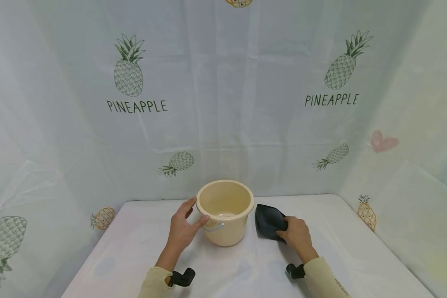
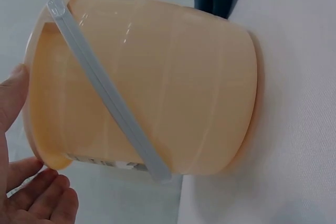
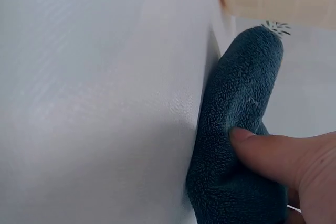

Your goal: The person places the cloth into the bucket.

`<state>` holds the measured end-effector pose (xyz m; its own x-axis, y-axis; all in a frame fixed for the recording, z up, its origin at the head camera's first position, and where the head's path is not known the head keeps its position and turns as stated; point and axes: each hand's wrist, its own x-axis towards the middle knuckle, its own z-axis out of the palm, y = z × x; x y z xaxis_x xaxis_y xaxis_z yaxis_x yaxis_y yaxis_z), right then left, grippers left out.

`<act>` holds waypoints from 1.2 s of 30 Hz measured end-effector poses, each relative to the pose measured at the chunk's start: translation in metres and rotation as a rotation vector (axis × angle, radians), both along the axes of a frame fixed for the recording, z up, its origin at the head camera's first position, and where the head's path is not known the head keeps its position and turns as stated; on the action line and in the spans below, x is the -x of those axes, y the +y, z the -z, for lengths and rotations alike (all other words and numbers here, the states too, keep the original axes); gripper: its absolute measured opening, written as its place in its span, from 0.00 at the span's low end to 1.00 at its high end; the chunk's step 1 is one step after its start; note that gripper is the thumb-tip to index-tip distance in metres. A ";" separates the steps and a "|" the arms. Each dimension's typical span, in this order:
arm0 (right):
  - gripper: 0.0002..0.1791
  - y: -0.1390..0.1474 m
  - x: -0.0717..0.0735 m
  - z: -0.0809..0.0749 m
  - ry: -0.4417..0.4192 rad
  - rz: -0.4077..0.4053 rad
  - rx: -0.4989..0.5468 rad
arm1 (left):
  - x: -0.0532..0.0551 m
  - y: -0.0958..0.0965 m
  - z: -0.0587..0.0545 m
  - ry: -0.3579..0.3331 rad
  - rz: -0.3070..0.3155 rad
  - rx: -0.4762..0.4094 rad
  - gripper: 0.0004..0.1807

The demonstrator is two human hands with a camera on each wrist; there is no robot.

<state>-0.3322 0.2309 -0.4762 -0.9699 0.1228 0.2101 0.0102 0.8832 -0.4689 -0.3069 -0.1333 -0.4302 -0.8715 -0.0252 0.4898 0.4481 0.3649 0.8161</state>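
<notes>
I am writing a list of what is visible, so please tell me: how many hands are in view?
2. The left hand touches the cream bucket at its rim; the right hand, on the bucket's other side, grips the dark cloth. No other hand shows.

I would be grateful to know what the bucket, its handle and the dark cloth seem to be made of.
Bucket: probably smooth, glossy plastic, judging by its bright highlights.
Handle: likely pale grey plastic with a slight sheen, from its flat, moulded-looking strip, though coated metal is possible.
Dark cloth: apparently matt terry fabric, given its fuzzy, looped-looking pile.
</notes>
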 end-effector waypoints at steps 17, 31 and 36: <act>0.23 0.008 -0.012 -0.010 0.151 0.023 0.115 | 0.003 0.002 0.006 0.001 -0.008 0.006 0.47; 0.23 0.012 -0.016 -0.047 0.277 0.050 0.169 | 0.003 0.000 0.002 -0.023 -0.027 0.007 0.47; 0.23 0.012 -0.017 -0.066 0.331 0.055 0.178 | 0.003 -0.001 0.002 -0.018 -0.027 0.010 0.47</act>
<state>-0.3149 0.2430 -0.4102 -0.8441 0.2360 0.4814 -0.1221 0.7897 -0.6012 -0.3100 -0.1347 -0.4319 -0.8793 -0.0436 0.4742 0.4233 0.3848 0.8202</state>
